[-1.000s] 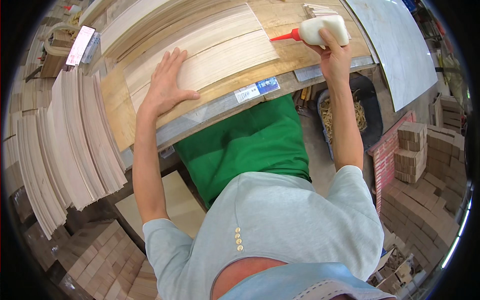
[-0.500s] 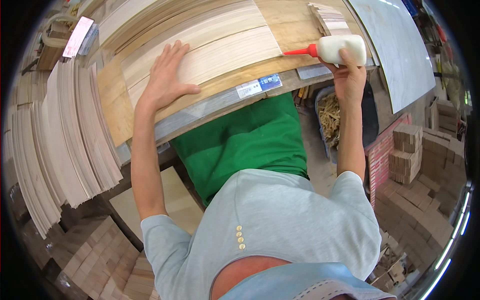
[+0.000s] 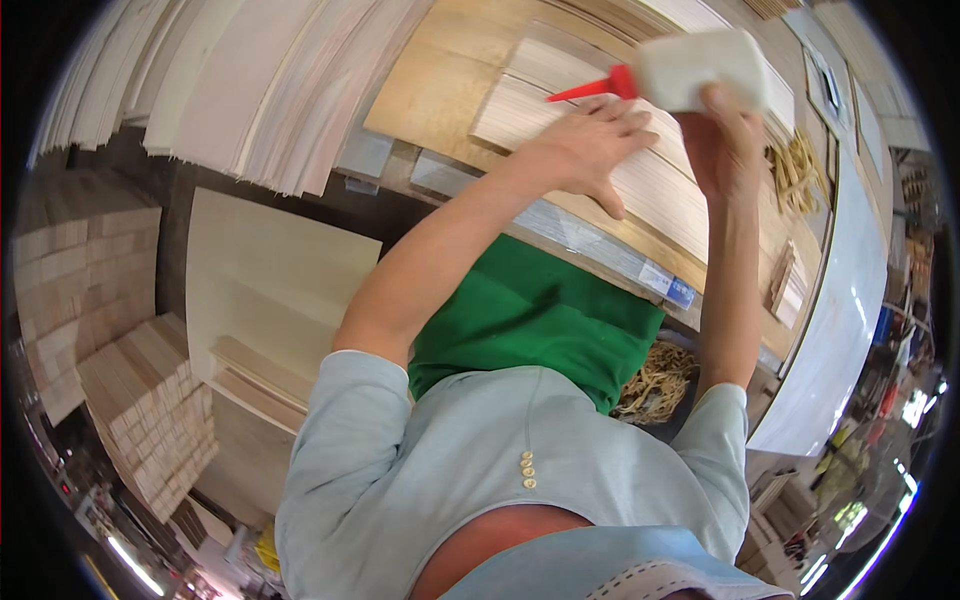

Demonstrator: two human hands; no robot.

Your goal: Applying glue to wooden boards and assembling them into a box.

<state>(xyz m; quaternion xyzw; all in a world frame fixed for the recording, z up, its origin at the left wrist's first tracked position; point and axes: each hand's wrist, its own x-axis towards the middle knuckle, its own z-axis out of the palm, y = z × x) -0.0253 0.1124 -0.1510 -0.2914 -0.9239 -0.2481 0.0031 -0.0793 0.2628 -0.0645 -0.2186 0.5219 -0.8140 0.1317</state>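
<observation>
My right hand [image 3: 725,140] is wrapped around a white squeeze bottle [image 3: 715,65] with a red pointed nozzle [image 3: 590,88]. The bottle is held lying sideways above the bench, its nozzle pointing left, just beyond my left fingers in the view. Below it are pale wooden boards [image 3: 655,200] laid side by side on a plywood panel [image 3: 415,75]. My left hand [image 3: 590,150] rests on these boards with fingers spread and thumb apart, holding nothing. Whether any liquid is leaving the nozzle cannot be seen.
Tall layers of thin wood sheets [image 3: 260,90] stand left of the panel. Stacked wood blocks [image 3: 145,410] fill the lower left, near a pale board [image 3: 270,265]. Right are short slats [image 3: 790,285], wood shavings [image 3: 797,175] and a grey sheet [image 3: 835,330]. Shavings [image 3: 660,385] also sit below the bench.
The view has turned left. The bottle has moved from the boards' right end to over their left part, and looks higher and closer. My left hand still lies on the boards, fingers spread.
</observation>
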